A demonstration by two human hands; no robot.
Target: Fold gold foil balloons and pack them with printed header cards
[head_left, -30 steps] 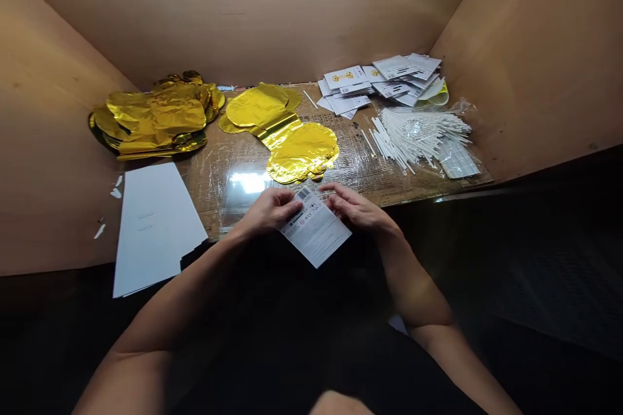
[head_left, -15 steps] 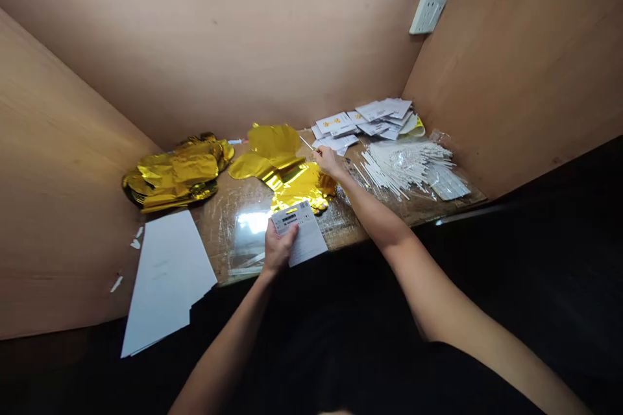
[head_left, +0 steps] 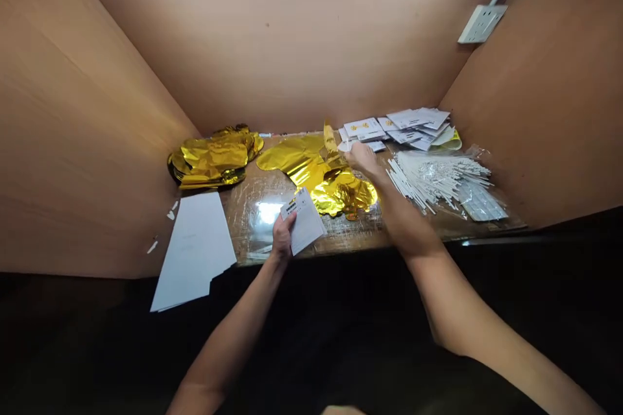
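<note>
My left hand [head_left: 283,233] grips a white printed packet [head_left: 306,227] with a barcode, its thumb across the front, near the table's front edge. A large gold foil balloon [head_left: 306,165], flat and creased, lies beyond the packet. One narrow gold flap of foil [head_left: 329,136] stands up at its far side. My right hand [head_left: 364,159] is closed just right of that flap, by the far edge of the balloon. What its fingers hold is blurred and partly hidden.
A stack of folded gold foil [head_left: 209,161] lies at the left, with white sheets [head_left: 195,246] overhanging the front edge. White printed packets [head_left: 413,126] are piled at the back right. Many white straws [head_left: 433,172] lie beside a clear bag. A power socket [head_left: 483,24] hangs on the wall.
The view has turned left. My right hand has moved rightward off the balloon's middle; the white straw seen in it before is no longer clear. The foil's far part has folded up into a flap.
</note>
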